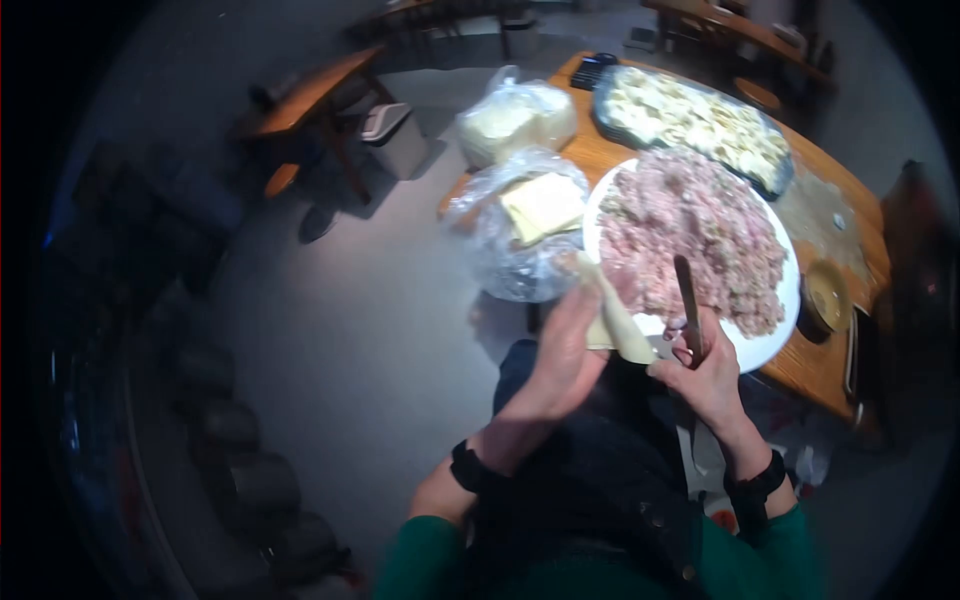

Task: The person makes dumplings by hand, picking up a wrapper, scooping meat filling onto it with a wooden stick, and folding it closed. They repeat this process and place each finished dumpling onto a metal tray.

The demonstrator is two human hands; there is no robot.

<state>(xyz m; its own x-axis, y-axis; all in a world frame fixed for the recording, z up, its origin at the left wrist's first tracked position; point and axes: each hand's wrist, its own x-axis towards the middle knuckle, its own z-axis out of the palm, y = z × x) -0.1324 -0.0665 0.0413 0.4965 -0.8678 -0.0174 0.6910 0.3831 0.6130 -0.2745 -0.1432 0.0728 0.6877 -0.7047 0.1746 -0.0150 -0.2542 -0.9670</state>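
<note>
My left hand (568, 345) holds a pale wonton wrapper (622, 325), which is folded over and hangs between my two hands. The thumb of my right hand (706, 370) touches the wrapper's lower corner. Its fingers are closed around a narrow, flat utensil (686, 290) whose upper end points away from me; its kind is not clear. Just beyond my hands, a large white plate (778, 345) bears a mound of pink minced meat (690, 230) with green flecks. To its left, a stack of square yellowish wrappers (545, 206) lies on crumpled clear plastic (490, 235).
Behind the plate stands a tray (775, 187) full of pale folded dumplings (700, 115). A plastic bag (515, 115) with pale contents sits at the table's left edge. A yellowish bowl (826, 297) is at the right on the wooden table (795, 375). A bin (395, 140) stands on the floor.
</note>
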